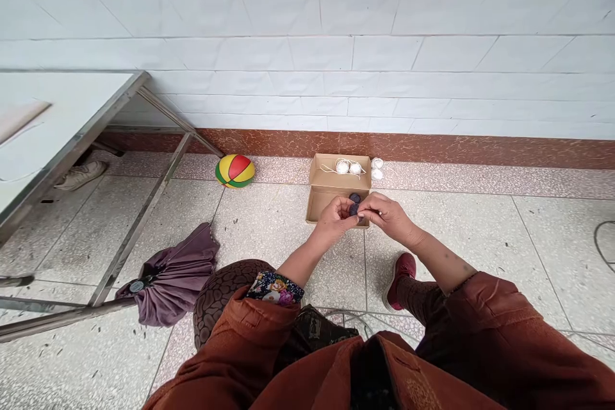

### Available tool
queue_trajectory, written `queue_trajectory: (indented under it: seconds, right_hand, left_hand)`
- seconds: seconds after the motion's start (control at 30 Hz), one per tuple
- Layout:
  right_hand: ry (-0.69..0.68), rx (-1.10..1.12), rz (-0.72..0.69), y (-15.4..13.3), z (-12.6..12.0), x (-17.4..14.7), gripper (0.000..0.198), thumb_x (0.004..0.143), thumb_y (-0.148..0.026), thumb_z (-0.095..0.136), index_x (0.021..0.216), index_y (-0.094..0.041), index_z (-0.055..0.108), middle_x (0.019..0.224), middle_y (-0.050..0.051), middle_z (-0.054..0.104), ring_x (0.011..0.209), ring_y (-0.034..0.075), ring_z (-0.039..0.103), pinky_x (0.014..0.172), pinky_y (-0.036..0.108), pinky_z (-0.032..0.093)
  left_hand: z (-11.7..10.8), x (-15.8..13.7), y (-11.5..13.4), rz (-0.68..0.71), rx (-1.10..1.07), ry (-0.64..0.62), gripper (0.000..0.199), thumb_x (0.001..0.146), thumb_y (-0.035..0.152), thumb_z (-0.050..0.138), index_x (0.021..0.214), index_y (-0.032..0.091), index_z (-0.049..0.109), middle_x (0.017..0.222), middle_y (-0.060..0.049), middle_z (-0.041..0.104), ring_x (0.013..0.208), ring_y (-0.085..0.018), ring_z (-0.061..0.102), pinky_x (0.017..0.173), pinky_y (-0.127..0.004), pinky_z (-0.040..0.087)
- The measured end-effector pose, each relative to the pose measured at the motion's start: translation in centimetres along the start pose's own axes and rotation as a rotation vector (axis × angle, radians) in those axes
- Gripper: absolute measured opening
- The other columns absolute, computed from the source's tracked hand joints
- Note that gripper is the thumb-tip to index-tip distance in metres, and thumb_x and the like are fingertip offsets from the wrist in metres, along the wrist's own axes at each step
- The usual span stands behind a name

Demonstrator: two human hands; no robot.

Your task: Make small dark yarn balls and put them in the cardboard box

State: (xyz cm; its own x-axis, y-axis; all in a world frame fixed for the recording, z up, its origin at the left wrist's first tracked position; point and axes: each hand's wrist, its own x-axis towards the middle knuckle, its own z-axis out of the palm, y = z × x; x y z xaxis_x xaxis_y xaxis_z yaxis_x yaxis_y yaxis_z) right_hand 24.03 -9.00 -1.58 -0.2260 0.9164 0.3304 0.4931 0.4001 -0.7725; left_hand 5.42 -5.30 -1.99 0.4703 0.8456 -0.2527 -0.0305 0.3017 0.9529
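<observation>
Between my two hands is a small dark ball that looks like wound yarn. My left hand is closed around its left side. At its right side, the fingers of my right hand are pinched together, seemingly on the ball or its strand; the exact grip is too small to make out. Just beyond lies another dark yarn ball inside the open cardboard box. White yarn balls with loose strands rest in the raised lid.
More white balls sit right of the box by the wall. A colourful ball lies left, near a metal-framed table. A folded purple umbrella leans on the table's lower bar. A cable lies at far right.
</observation>
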Motion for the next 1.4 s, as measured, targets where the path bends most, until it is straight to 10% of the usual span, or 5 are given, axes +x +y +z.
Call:
queue_trajectory:
  seconds: [0.3, 0.7, 1.03, 1.4]
  right_hand:
    - [0.132, 0.141, 0.231, 1.0, 0.9, 0.1, 0.02, 0.098, -0.039, 0.06, 0.087, -0.023, 0.065, 0.082, 0.003, 0.066, 0.076, 0.018, 0.061, 0.073, 0.032, 0.05]
    - [-0.086, 0.082, 0.064, -0.8, 0.7, -0.9, 0.015, 0.099, -0.033, 0.059, 0.091, -0.024, 0.067, 0.085, 0.004, 0.063, 0.079, 0.019, 0.061, 0.075, 0.032, 0.049]
    - [0.138, 0.15, 0.291, 1.3, 1.2, 0.0, 0.02, 0.098, -0.037, 0.056, 0.087, -0.023, 0.065, 0.084, 0.002, 0.064, 0.079, 0.018, 0.059, 0.075, 0.033, 0.049]
    - [-0.127, 0.081, 0.094, -1.1, 0.5, -0.8, 0.018, 0.099, -0.034, 0.057, 0.089, -0.023, 0.067, 0.083, 0.003, 0.065, 0.078, 0.018, 0.061, 0.075, 0.032, 0.049]
  left_hand:
    - [0.6, -1.3, 1.1, -0.077, -0.205, -0.21, 0.045, 0.063, 0.025, 0.085, 0.097, 0.019, 0.056, 0.084, 0.001, 0.066, 0.075, -0.012, 0.061, 0.07, -0.027, 0.049]
    - [-0.1, 0.1, 0.2, 0.04, 0.027, 0.144, 0.043, 0.062, 0.024, 0.083, 0.097, 0.018, 0.059, 0.073, 0.003, 0.064, 0.066, -0.01, 0.056, 0.066, -0.024, 0.043]
    - [0.5, -1.1, 1.3, 0.03, -0.226, -0.167, 0.058, 0.065, 0.023, 0.083, 0.117, 0.022, 0.056, 0.095, 0.0, 0.067, 0.076, -0.011, 0.06, 0.069, -0.024, 0.047]
    - [-0.2, 0.2, 0.1, 0.013, 0.022, 0.148, 0.038, 0.063, 0.023, 0.082, 0.097, 0.017, 0.066, 0.076, 0.002, 0.064, 0.066, -0.01, 0.054, 0.064, -0.024, 0.041]
